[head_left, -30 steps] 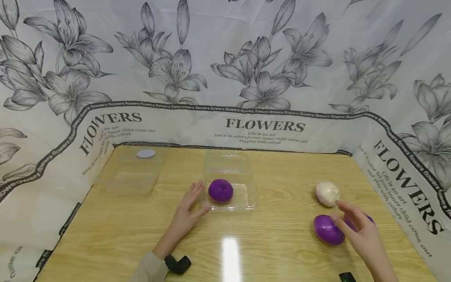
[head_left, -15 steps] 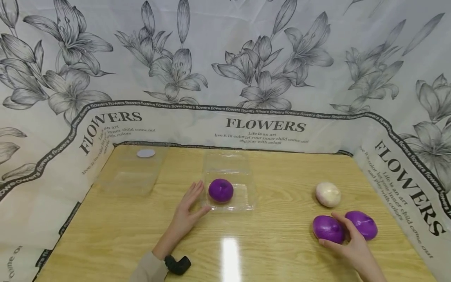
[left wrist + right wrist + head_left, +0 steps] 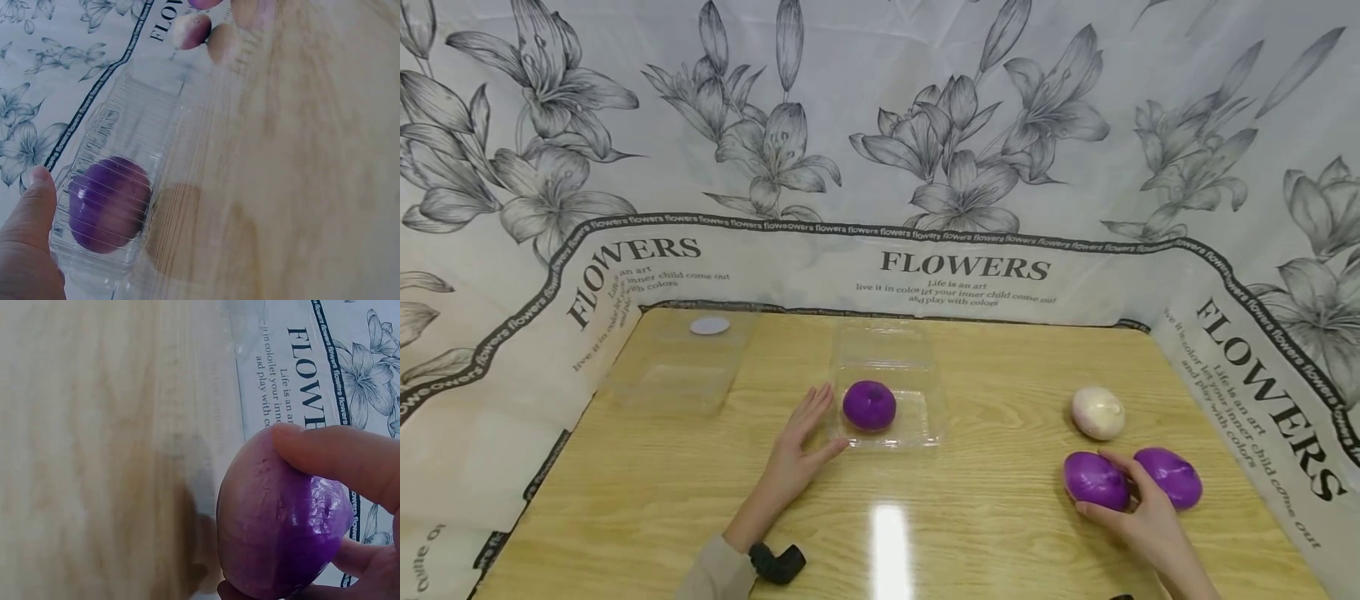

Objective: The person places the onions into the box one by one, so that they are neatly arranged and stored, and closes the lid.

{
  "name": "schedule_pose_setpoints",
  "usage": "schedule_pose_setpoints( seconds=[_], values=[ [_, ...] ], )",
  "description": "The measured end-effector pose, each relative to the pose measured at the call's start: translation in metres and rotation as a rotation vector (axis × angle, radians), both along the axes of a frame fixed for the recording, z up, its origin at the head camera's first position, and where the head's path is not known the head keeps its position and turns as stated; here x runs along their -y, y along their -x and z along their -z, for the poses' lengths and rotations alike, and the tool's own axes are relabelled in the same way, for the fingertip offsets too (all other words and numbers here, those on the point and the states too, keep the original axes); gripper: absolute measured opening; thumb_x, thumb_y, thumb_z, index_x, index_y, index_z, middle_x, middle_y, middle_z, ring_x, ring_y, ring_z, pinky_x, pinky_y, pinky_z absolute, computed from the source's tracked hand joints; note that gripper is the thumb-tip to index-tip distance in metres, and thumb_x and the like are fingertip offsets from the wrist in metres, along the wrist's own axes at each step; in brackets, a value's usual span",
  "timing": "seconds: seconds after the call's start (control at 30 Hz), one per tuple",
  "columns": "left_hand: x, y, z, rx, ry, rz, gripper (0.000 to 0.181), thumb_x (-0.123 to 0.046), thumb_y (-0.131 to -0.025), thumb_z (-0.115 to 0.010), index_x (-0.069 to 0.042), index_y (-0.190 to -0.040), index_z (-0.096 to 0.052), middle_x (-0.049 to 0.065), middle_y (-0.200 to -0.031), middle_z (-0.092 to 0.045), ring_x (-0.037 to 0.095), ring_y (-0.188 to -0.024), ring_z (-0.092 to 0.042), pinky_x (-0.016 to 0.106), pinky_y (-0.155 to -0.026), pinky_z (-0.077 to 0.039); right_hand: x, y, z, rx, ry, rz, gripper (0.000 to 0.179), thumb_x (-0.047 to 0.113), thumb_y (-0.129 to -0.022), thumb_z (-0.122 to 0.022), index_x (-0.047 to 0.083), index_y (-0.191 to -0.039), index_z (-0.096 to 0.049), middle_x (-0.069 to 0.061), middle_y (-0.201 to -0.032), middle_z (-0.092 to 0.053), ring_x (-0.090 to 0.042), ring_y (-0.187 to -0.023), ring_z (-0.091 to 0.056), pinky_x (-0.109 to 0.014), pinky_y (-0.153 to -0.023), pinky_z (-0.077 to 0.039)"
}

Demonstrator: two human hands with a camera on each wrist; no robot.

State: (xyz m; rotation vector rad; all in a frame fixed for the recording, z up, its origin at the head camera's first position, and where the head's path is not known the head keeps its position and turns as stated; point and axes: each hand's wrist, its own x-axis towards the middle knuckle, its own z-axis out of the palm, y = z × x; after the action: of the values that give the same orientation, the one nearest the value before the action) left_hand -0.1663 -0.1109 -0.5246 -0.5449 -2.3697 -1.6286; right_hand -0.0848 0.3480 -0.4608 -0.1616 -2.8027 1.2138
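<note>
My right hand grips a glossy purple vegetable, round and turnip-like, at the table's right. In the right wrist view this turnip-like vegetable shows a pale lilac side and a deep purple one, thumb on top and fingers beneath. My left hand lies with straight fingers against the left side of an open clear plastic clamshell box. Inside that box, on its left, sits another purple turnip-like vegetable. In the left wrist view the left thumb rests beside the box wall.
Right of the gripped one lies a further purple vegetable; a whitish one lies behind. A second clear plastic container, with a white oval label, stands at the back left. Flower-printed cloth walls the wooden table.
My right hand has come down and left onto the nearer purple vegetable and now grips it, shifting it slightly away from me. The left hand stays at the box.
</note>
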Motion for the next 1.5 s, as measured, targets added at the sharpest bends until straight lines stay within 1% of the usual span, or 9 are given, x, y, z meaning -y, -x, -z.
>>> schedule_pose_setpoints(
  seconds=[0.1,0.17,0.23,0.37,0.47,0.6,0.93,1.2,1.5],
  values=[
    [0.001,0.000,0.001,0.000,0.003,-0.001,0.072,-0.026,-0.088,-0.076,-0.009,-0.150,-0.042,0.011,-0.159,-0.031,0.031,-0.150,-0.017,0.060,-0.118,-0.014,0.004,0.007,-0.007,0.032,0.000,-0.020,0.086,0.010,-0.073,-0.087,-0.002,-0.144,-0.039,-0.035,-0.137,-0.044,-0.020,-0.118,-0.056,-0.024,-0.097,-0.047],
    [0.001,0.000,0.001,0.000,0.005,0.001,0.072,-0.026,-0.089,-0.076,-0.009,-0.150,-0.042,0.011,-0.159,-0.031,0.032,-0.150,-0.017,0.060,-0.118,-0.014,0.007,0.012,-0.012,0.053,-0.004,-0.030,0.087,0.012,-0.075,-0.087,-0.002,-0.145,-0.037,-0.036,-0.139,-0.042,-0.048,-0.123,-0.049,-0.037,-0.099,-0.049],
    [0.001,0.000,0.001,0.003,0.007,0.000,0.072,-0.027,-0.089,-0.075,-0.009,-0.150,-0.042,0.011,-0.159,-0.030,0.031,-0.150,-0.017,0.060,-0.118,-0.014,0.010,0.017,-0.016,0.064,0.002,-0.046,0.089,0.014,-0.076,-0.086,-0.002,-0.147,-0.035,-0.036,-0.140,-0.039,-0.057,-0.124,-0.043,-0.044,-0.097,-0.050],
    [0.001,0.000,0.001,0.003,0.010,0.000,0.072,-0.027,-0.089,-0.075,-0.008,-0.150,-0.042,0.011,-0.159,-0.031,0.031,-0.150,-0.018,0.060,-0.118,-0.014,0.017,0.027,-0.024,0.036,-0.013,-0.075,0.089,0.015,-0.076,-0.087,0.001,-0.148,-0.036,-0.034,-0.141,-0.041,-0.055,-0.120,-0.047,-0.037,-0.089,-0.052],
    [0.001,0.000,0.001,0.005,0.005,0.000,0.072,-0.026,-0.089,-0.075,-0.008,-0.150,-0.042,0.011,-0.159,-0.031,0.032,-0.150,-0.018,0.060,-0.118,-0.014,0.025,0.034,-0.032,0.043,0.007,-0.098,0.090,0.016,-0.078,-0.086,0.002,-0.150,-0.035,-0.033,-0.145,-0.036,-0.056,-0.122,-0.046,-0.056,-0.091,-0.050],
    [0.000,0.000,-0.001,0.010,0.007,0.002,0.072,-0.027,-0.089,-0.075,-0.009,-0.150,-0.042,0.011,-0.160,-0.030,0.030,-0.150,-0.017,0.059,-0.118,-0.014,0.034,0.043,-0.043,0.032,0.027,-0.111,0.089,0.016,-0.080,-0.084,0.005,-0.152,-0.034,-0.032,-0.148,-0.033,-0.053,-0.122,-0.046,-0.052,-0.090,-0.051],
    [0.002,0.000,-0.001,0.024,0.016,-0.001,0.073,-0.028,-0.088,-0.076,-0.011,-0.150,-0.042,0.009,-0.160,-0.031,0.029,-0.150,-0.017,0.057,-0.119,-0.014,0.066,0.070,-0.059,-0.083,0.108,-0.154,0.085,0.007,-0.082,-0.080,0.005,-0.152,-0.033,-0.028,-0.141,-0.040,-0.042,-0.120,-0.048,-0.009,-0.080,-0.044],
    [0.001,0.002,0.001,0.014,0.008,-0.002,0.072,-0.027,-0.089,-0.075,-0.009,-0.150,-0.042,0.009,-0.159,-0.031,0.030,-0.150,-0.017,0.060,-0.118,-0.014,0.092,0.090,-0.064,-0.098,0.261,-0.152,0.086,0.000,-0.079,-0.080,-0.003,-0.149,-0.029,-0.027,-0.147,-0.035,-0.042,-0.133,-0.038,-0.057,-0.111,-0.035],
    [0.001,0.001,-0.001,0.018,0.007,0.004,0.072,-0.029,-0.088,-0.076,-0.011,-0.150,-0.043,0.008,-0.159,-0.031,0.028,-0.150,-0.017,0.060,-0.118,-0.014,0.120,0.108,-0.064,-0.116,0.401,-0.168,0.083,-0.003,-0.078,-0.079,0.000,-0.148,-0.035,-0.023,-0.148,-0.037,-0.038,-0.134,-0.039,-0.053,-0.115,-0.032]
  ],
)
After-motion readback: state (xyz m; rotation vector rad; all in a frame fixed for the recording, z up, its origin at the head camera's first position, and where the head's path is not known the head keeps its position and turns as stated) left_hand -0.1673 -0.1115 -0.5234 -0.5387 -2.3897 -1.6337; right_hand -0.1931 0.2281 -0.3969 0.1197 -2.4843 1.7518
